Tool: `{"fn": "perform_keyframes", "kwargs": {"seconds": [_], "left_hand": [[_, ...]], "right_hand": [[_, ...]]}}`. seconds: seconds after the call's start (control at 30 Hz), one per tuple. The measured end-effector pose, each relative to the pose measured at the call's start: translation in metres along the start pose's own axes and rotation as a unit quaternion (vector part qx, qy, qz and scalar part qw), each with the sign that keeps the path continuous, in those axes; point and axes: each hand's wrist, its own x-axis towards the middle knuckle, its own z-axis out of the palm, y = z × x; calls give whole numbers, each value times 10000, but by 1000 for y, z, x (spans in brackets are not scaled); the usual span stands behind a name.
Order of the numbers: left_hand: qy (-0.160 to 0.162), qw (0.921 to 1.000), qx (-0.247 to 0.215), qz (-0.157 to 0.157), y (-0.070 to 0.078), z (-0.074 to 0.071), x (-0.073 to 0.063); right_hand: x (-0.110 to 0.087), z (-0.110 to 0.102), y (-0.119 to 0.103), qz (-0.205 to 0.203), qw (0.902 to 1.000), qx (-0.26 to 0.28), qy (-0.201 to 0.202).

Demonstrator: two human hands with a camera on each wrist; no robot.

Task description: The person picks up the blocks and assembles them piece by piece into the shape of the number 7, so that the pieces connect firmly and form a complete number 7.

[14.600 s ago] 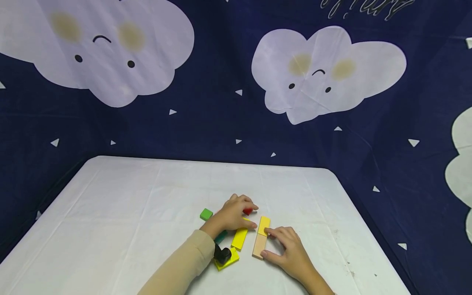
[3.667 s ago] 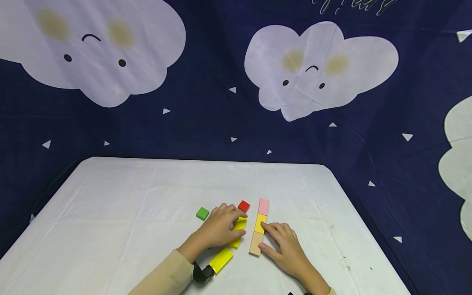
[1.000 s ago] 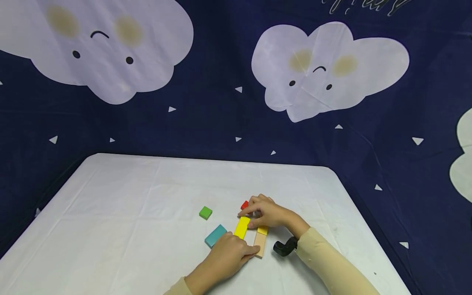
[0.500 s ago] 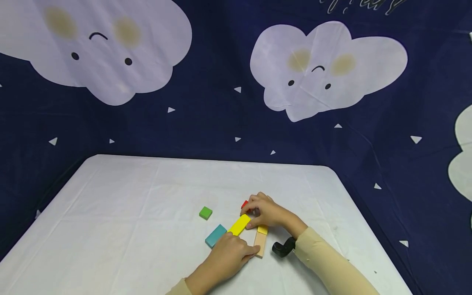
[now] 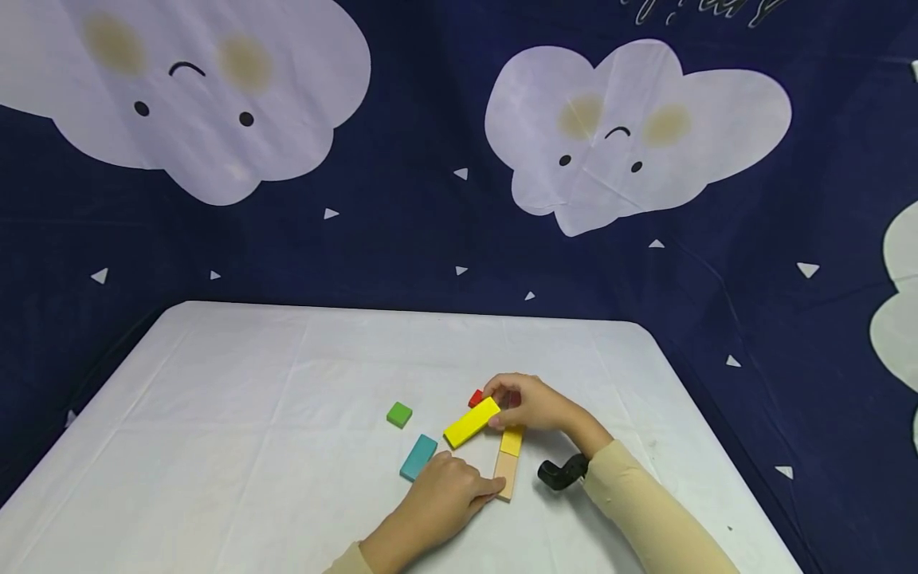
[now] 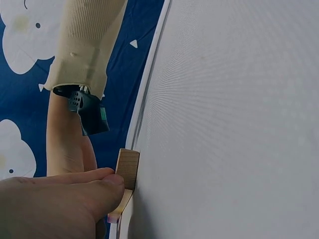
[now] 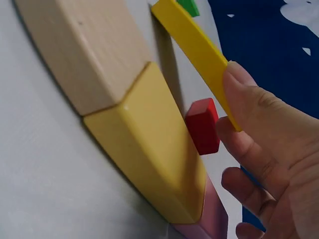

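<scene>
My right hand [image 5: 538, 405] pinches a long yellow block [image 5: 471, 422] near one end, thumb against its face. The block is tilted off the table in the right wrist view. My left hand [image 5: 446, 496] presses its fingertips on the near end of a plain wooden block [image 5: 506, 472]. That block lies end to end with a shorter yellow block [image 7: 149, 149] and a pink block [image 7: 214, 214], forming a row. In the head view the right hand mostly hides the pink block. A red block [image 7: 203, 125] lies beside the row, near the right fingers.
A green block [image 5: 399, 414] lies to the left on the white table [image 5: 287, 446]. A teal block [image 5: 418, 457] lies close to the left hand's knuckles. A dark blue cloth with clouds hangs behind the table [image 5: 402, 239].
The right hand has taken up the long yellow block and swung it away from the left hand. The teal block has turned slightly. Earlier, the pink block joined the row. The left hand stays put lately.
</scene>
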Motion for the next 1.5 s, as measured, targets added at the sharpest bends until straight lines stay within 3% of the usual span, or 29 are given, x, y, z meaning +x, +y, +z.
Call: {"fn": "perform_keyframes", "kwargs": {"seconds": [0.23, 0.53, 0.93, 1.07, 1.5], "left_hand": [[-47, 9999, -86, -77, 1, -2, 0], [69, 9999, -74, -37, 0, 0, -1], [119, 9999, -86, -57, 0, 2, -1], [101, 9999, -104, -69, 0, 2, -1], [201, 9998, -39, -20, 0, 2, -1]], "right_hand": [[1, -4, 11, 1, 9965, 835, 4], [3, -13, 17, 466, 9906, 1208, 444], [15, -21, 23, 1008, 9858, 1054, 834], [19, -23, 26, 1089, 9818, 1225, 961], [29, -31, 34, 769, 9699, 1051, 2058]]}}
